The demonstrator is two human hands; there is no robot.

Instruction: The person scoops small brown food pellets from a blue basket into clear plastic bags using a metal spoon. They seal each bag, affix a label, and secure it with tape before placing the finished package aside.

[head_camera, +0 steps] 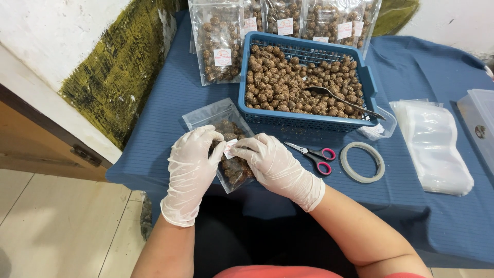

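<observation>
Already several filled pouches (222, 41) stand in a row at the back of the blue-clothed table (422, 216), each packed with brown seeded balls and each bearing a small white label, so that part of the work looks finished.

From the head view, the one in hand is a clear pouch (226, 146) lying flat on the cloth just in front of the blue basket (309, 121), filled with the same balls. The left hand (193, 167), gloved, rests on the pouch's left side with its fingers curled and pressed onto the plastic, holding it down. The right hand (270, 162), also gloved, lies over the right side, its thumb and forefinger pinching or pressing a small white label (230, 148) at the pouch's middle; I cannot tell whether the label is fully stuck down. My judgement is that this pouch is being labelled, and I cannot see whether its top is sealed.

Much is left: the basket holds a deep heap of loose balls (288, 85), with a metal spoon (339, 100) resting on them, handle over the right rim. A thick stack of empty clear pouches (435, 149) waits at the right, well apart from the hands. Near the right hand lie red-handled scissors (314, 154) and, just beside them, a roll of clear tape (364, 162), both untouched. A clear lidded box (481, 126) sits at the far right edge.
</observation>
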